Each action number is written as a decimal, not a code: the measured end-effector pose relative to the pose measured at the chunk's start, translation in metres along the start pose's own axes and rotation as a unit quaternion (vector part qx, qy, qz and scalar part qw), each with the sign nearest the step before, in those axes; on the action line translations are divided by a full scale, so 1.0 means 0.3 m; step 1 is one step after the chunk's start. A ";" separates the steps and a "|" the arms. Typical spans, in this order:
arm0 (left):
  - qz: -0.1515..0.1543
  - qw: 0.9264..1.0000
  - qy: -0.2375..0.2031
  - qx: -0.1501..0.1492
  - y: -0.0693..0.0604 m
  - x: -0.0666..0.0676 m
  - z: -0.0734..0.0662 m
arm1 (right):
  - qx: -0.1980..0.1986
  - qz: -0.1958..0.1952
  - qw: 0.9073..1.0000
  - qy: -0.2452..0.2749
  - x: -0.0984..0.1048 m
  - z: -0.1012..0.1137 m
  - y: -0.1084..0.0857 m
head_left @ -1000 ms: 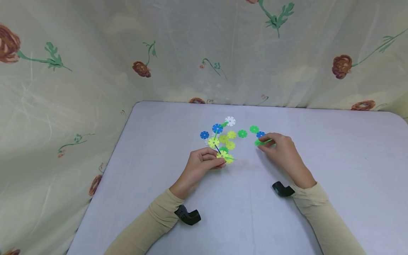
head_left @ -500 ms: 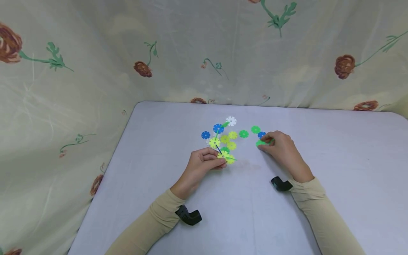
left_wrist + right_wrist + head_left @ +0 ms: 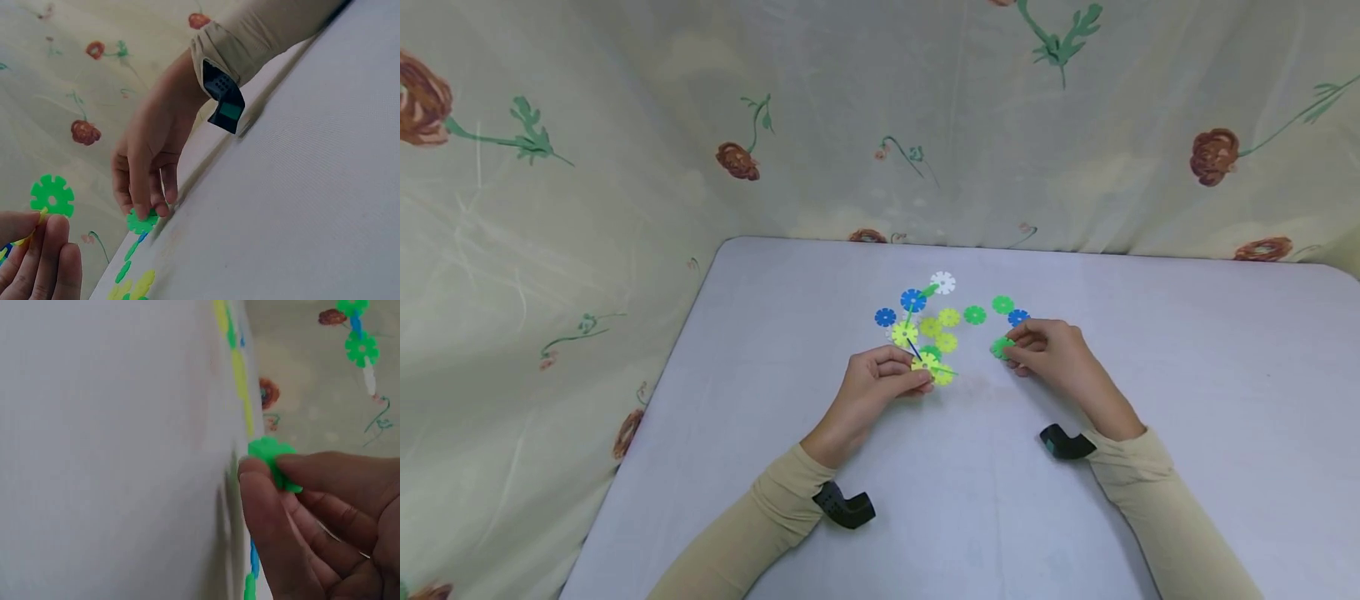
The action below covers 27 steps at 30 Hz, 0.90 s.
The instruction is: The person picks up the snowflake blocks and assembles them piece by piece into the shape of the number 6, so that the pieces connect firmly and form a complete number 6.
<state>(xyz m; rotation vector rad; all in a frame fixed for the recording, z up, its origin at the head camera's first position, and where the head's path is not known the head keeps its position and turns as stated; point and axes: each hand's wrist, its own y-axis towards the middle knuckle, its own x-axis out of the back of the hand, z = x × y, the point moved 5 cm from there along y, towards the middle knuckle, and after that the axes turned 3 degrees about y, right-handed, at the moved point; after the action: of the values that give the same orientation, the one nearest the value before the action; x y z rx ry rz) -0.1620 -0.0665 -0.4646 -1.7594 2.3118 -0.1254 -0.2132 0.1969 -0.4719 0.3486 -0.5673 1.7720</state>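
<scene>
In the head view my left hand [image 3: 880, 375] pinches a yellow slotted snowflake disc [image 3: 923, 365], part of a joined chain. That chain runs away from me through a blue disc [image 3: 913, 300] to a white disc [image 3: 943, 282]. At its near end a green disc [image 3: 44, 187] stands out beyond my left fingertips in the left wrist view. My right hand [image 3: 1048, 350] holds a single green disc [image 3: 1001, 348] between thumb and fingers, to the right of the chain. The right wrist view shows this disc [image 3: 269, 456] partly covered by the fingertips.
Loose discs lie on the white table [image 3: 1187, 375]: several yellow ones [image 3: 949, 317] beside the chain, green ones [image 3: 975, 315] to the right, a blue one [image 3: 1018, 317] near my right hand and another blue disc [image 3: 885, 317] at left. A flowered curtain [image 3: 820, 150] hangs behind.
My right hand has picked up the green disc from beside the blue one, tilted it and brought it slightly left and nearer. My left hand stays almost still with the chain.
</scene>
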 end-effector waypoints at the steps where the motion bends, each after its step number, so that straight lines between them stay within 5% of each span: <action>1: -0.001 1.000 -0.001 -0.001 0.001 0.000 0.000 | -0.001 0.010 1.000 0.020 -0.007 0.002 -0.003; 12: -0.016 1.000 0.006 -0.004 -0.001 0.004 -0.004 | 0.007 0.094 0.978 0.184 -0.068 0.080 -0.062; 27: -0.022 1.000 0.001 0.003 -0.001 0.004 0.000 | 0.010 0.098 0.970 0.221 -0.123 0.121 -0.088</action>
<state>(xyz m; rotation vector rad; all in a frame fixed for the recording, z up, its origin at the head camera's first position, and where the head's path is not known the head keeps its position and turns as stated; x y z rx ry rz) -0.1619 -0.0677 -0.4648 -1.8084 2.2721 -0.1427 -0.1797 0.1523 -0.4553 -0.0967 -0.2699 1.9688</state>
